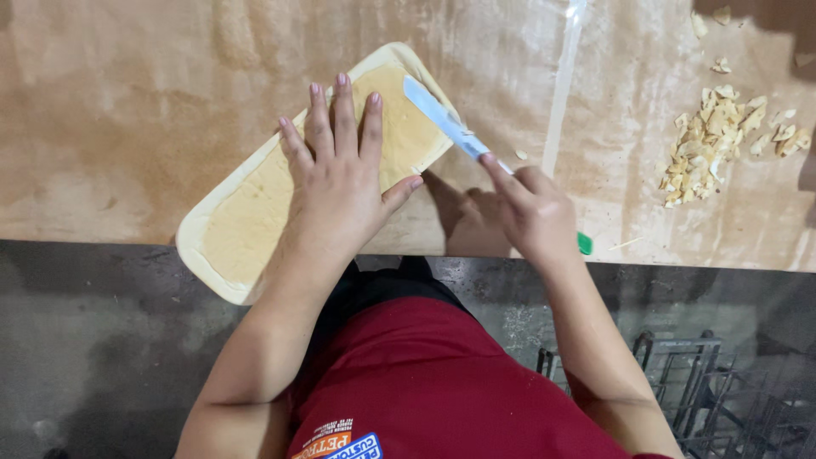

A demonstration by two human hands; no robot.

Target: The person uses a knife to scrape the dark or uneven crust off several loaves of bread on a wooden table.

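Left hand [338, 183], fingers spread flat, pins the pale sole-shaped slab [246, 229] at the counter's [127, 127] front edge; right hand [531, 212] fingers pinch a knife [442, 123] against its far end. Trimmings pile [718, 140] right.

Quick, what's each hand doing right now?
Left hand: open, pressed flat on the pale slab.
Right hand: closed around a knife, blade at the slab's edge.

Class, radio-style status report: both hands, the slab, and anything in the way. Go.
Left hand flat on pale slab. Right hand grips knife, blade at slab's far edge. Shavings pile to the right, apart.
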